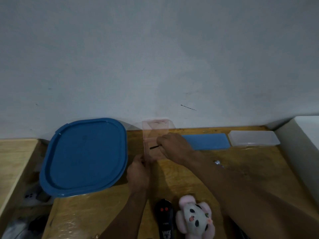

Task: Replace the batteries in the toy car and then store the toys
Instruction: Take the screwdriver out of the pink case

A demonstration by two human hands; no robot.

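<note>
Head view of a wooden desk [269, 163] set against a pale wall. The left hand [138, 171] steadies a clear pink case [155, 131] standing open near the wall, its fingers [141, 159] curled round the case's near edge. The right hand [174, 147] reaches in from the right, its fingertips [159, 145] pinched together on a slim dark tool [154, 147], probably a small screwdriver. Whether the tool is being lifted out or put in cannot be told. The step goes well if the left hand braces the light case against tipping while the right draws the tool along its own length, clear of the case walls, and keeps the pinch firm, since so thin a shaft slips easily. The task's things wait at the near edge of the desk. A black toy [164, 215] with two red spots, likely the car, lies just beside a pink and white plush toy [195, 219], both well apart from the hands. A blue-lidded tub [84, 156] sits to the left, and a flat blue box [205, 141] and a clear lidded box [253, 138] to the right. No brand, label or writing can be read. A faint moulded mark on the tub lid is too blurred to make out.
</note>
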